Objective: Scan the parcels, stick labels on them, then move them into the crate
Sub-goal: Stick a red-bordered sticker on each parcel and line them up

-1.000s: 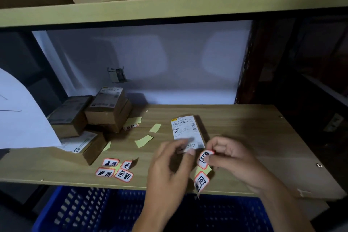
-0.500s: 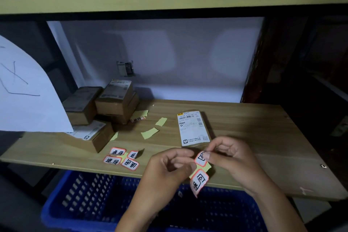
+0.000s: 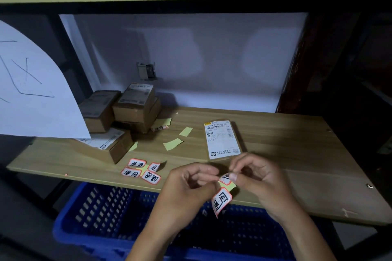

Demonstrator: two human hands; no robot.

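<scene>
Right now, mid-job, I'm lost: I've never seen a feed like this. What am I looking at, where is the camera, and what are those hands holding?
There is no machine here: a person works with bare hands, and the single camera sits on their head, looking forward and down. The left hand and right hand together pinch a strip of red-bordered handwritten labels on yellow backing, apparently peeling one off. Just beyond them, on the wooden shelf board, lies a flat brown parcel with a white shipping label. At the left are stacked brown cardboard boxes, loose red-bordered labels and yellow backing scraps. Below the board stands a blue plastic crate.
</scene>
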